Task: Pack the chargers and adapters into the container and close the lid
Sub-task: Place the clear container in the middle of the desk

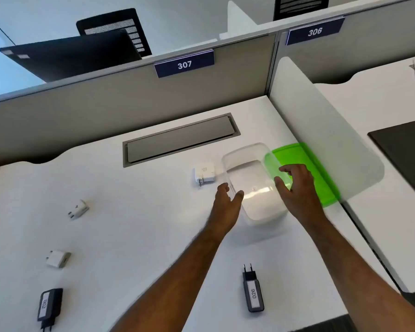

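Note:
A clear plastic container stands empty on the white desk, right of centre. A green lid lies flat against its right side. My left hand pinches the container's left wall, thumb outside and fingers over the rim. My right hand straddles the right wall above the lid. A white square charger sits just left of the container. A white adapter and a white cube charger lie at the left. Black chargers labelled 002 and 026 lie near the front edge.
A grey cable flap is set into the desk behind the container. A grey partition closes the back. A frosted divider stands right of the lid. A dark mat lies on the neighbouring desk.

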The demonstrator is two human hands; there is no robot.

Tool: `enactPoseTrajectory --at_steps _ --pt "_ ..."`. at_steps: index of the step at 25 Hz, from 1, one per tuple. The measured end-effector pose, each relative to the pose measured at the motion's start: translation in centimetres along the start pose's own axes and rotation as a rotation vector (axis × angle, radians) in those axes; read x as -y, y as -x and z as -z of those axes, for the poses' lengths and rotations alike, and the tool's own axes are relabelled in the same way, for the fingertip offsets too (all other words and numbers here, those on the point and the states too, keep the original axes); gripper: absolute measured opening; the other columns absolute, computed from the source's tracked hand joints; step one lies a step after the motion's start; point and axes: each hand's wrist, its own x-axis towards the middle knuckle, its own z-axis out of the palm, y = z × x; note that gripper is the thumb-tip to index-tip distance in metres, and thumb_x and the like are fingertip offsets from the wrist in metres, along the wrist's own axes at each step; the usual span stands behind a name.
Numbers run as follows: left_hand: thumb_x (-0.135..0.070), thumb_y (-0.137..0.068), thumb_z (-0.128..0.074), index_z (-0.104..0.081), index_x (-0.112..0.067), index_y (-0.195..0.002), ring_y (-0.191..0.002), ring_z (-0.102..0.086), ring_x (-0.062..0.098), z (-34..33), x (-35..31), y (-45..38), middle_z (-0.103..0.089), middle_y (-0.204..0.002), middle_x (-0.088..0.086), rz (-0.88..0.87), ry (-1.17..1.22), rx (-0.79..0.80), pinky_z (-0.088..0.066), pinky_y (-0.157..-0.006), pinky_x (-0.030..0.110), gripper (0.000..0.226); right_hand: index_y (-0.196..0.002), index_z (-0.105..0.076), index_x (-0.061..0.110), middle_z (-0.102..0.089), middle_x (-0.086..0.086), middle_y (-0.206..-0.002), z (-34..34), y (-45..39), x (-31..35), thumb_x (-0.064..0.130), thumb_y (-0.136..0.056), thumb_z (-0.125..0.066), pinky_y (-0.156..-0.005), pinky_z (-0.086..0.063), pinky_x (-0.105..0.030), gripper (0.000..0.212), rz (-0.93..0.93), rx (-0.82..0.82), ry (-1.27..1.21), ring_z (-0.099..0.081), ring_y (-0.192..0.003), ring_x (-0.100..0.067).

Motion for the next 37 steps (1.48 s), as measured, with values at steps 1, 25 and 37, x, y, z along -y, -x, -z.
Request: enactPoseTrajectory --at_steps 1,25,37 --pt "-0.044 -0.101 -0.058 -0.028 -0.022 -0.157 -0.147 -0.044 0.025 -0.4 -0.1 -0.3 -0.038 -0.164 0.001 0.003 -0.005 -0.001 -0.038 -0.120 0.042 0.068 -0.120 -0.061 0.012 -0.061 -0.006 -0.118 0.0 -0.3 -0.6 0.018 -0.090 -0.070 -0.094 -0.039 -0.038 0.032 -0.026 0.011 0.009 -0.055 -0.109 -0.033" --pt "-0.012 -0.097 -0.050 -0.023 -0.031 -0.157 -0.110 -0.057 0.015 0.8 -0.8 2.3 -0.057 -0.139 -0.004 -0.045 -0.004 -0.020 -0.048 -0.088 0.026 0.068 -0.146 -0.047 0.019 -0.059 0.002 -0.144 1.3 1.1 -0.7 0.010 -0.105 -0.042 -0.098 -0.039 -0.025 0.043 -0.140 0.257 -0.148 -0.056 -0.131 -0.018" --pt "-0.017 -0.097 -0.052 -0.029 -0.037 -0.150 -0.099 -0.059 0.003 7.7 3.2 7.3 -0.052 -0.122 -0.020 -0.072 0.000 -0.108 -0.047 -0.078 0.016 0.061 -0.141 -0.049 0.015 -0.063 -0.002 -0.137 -0.9 5.2 5.2 0.011 -0.103 -0.048 -0.105 -0.047 -0.044 0.038 -0.043 0.333 -0.186 -0.060 -0.123 -0.023"
